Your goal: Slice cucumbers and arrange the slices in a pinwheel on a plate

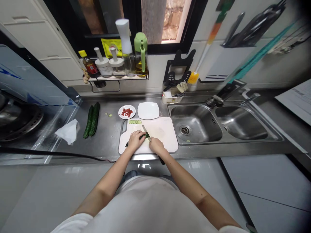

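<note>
On the white cutting board (165, 136), my left hand (136, 139) is closed over a dark green cucumber (143, 136), most of it hidden under the fingers. A dark tip sticks out on the hand's left side. My right hand (155, 145) grips a kitchen knife (145, 129), its blade angled away from me against the cucumber's right end. The black handle end shows below that hand. A row of thin cucumber slices (135, 122) lies along the board's far left edge.
Behind the board stand a white plate of chopped red pieces (126, 112) and a square white plate (148, 110). Two whole cucumbers (91, 119) and a crumpled white tissue (68, 131) lie left. A double steel sink (196, 124) is right; a bottle rack (119, 77) hangs behind.
</note>
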A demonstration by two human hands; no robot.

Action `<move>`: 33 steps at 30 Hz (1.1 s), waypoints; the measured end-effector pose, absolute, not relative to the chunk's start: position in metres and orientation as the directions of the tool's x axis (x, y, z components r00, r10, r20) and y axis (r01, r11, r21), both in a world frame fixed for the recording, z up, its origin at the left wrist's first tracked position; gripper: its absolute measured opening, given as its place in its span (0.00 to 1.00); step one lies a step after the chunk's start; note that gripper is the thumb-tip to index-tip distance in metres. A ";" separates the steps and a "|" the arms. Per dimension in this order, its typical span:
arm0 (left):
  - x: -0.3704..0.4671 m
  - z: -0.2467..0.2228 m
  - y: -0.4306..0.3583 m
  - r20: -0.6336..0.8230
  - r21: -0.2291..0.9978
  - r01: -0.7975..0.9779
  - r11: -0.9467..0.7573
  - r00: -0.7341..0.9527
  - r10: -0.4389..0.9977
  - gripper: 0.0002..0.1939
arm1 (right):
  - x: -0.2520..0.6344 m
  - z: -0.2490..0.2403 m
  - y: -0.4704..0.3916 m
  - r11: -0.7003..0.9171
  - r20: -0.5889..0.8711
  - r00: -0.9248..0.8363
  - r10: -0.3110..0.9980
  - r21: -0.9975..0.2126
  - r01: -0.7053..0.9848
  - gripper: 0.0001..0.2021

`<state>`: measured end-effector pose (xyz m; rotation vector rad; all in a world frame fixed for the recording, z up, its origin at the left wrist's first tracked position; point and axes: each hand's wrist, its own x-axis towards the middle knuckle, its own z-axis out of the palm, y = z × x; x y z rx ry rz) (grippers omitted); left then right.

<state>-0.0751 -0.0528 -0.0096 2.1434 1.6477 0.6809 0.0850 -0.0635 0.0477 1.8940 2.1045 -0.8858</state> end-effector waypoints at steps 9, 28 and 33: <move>-0.074 -0.004 -0.053 0.138 0.494 0.831 -0.256 0.215 0.967 0.12 | 0.109 0.048 -0.090 0.037 -0.519 -0.179 0.836 -0.272 0.962 0.16; -0.082 -0.005 -0.061 0.192 0.737 0.671 -0.082 -0.091 0.977 0.14 | 0.129 0.051 -0.104 0.068 -0.316 -0.076 0.946 -0.037 0.997 0.17; -0.079 0.008 -0.062 0.203 0.699 0.709 -0.093 -0.073 0.976 0.16 | 0.133 0.051 -0.106 0.071 -0.271 -0.083 0.959 -0.054 0.996 0.24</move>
